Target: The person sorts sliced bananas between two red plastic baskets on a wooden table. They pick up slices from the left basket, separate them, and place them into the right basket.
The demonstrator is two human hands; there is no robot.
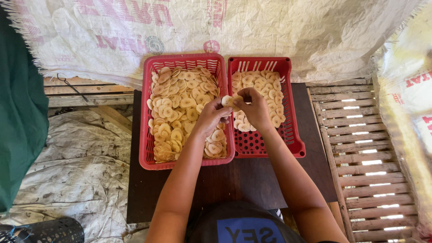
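Two red plastic crates stand side by side on a dark wooden table [234, 180]. The left crate [148, 135] is full of pale yellow round chips. The right crate [288, 130] holds chips only in its far half; its near half shows bare red grid. My left hand [211, 118] and my right hand [254, 108] meet over the rims between the crates. Both pinch a small stack of chips [228, 101] held between the fingertips.
A white woven sack sheet [270, 31] hangs behind the crates. A slatted bamboo platform [364, 153] lies to the right. Green fabric [18, 112] is at the left, a dirty tarp [81, 162] below it, and a black mesh basket [54, 231] at the bottom left.
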